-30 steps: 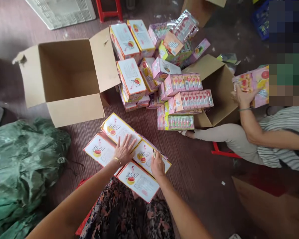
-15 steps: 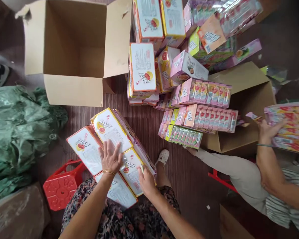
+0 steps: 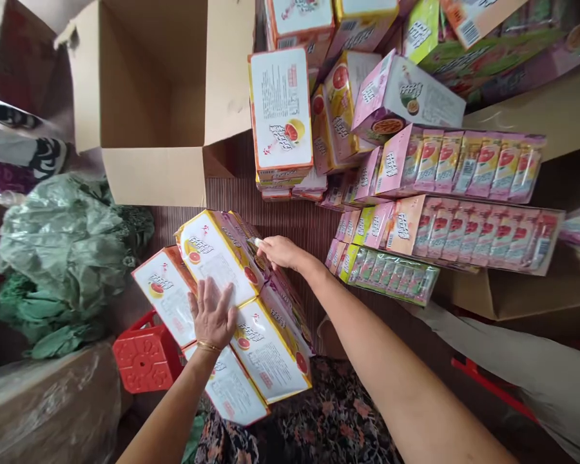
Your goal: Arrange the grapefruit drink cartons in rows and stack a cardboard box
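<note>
Evidently mid-gathering: four flat white fruit-printed cartons point(image 3: 222, 303) sat grouped on the lap. Left hand point(image 3: 212, 316) lay flat, spread on them; right hand point(image 3: 278, 251) pinched their far edge. Open brown cardboard box point(image 3: 159, 96) stood unfilled; a colourful carton heap point(image 3: 391, 142) remained.

An open cardboard box point(image 3: 159, 96), green plastic sacks point(image 3: 62, 258) — a red stool point(image 3: 145, 354).
</note>
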Demonstrator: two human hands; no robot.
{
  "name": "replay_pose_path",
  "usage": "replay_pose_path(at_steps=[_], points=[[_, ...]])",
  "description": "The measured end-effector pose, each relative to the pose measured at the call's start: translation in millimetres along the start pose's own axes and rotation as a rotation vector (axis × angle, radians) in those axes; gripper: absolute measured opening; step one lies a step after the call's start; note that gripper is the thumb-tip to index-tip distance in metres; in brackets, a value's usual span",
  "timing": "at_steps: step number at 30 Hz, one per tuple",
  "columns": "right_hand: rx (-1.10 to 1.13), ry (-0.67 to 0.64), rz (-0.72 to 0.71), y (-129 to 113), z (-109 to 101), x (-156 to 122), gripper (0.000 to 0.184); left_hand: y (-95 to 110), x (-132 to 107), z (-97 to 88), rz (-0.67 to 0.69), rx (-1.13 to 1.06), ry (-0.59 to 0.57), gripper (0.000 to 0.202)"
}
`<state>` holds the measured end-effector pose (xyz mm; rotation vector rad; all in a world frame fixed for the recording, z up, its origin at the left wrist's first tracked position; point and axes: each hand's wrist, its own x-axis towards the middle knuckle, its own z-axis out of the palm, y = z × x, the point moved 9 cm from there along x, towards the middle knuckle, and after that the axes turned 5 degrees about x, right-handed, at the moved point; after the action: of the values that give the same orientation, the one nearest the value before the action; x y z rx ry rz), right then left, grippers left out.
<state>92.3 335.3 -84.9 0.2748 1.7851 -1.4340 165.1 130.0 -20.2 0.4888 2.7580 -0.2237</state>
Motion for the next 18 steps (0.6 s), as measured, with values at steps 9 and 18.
replay_pose_path(at_steps=[9,18], points=[[-0.349,0.126,-0.062,-50.7,-15.4,36.2,0.05,-1.1,-2.3,1.5,-0.008,-0.026,-0.008,0.053],[-0.673,-0.053,-0.096,-12.9,43.9,-52.2,0.042,8.1,-4.0,-19.1,0.154,-0.144,0.332,0.051]])
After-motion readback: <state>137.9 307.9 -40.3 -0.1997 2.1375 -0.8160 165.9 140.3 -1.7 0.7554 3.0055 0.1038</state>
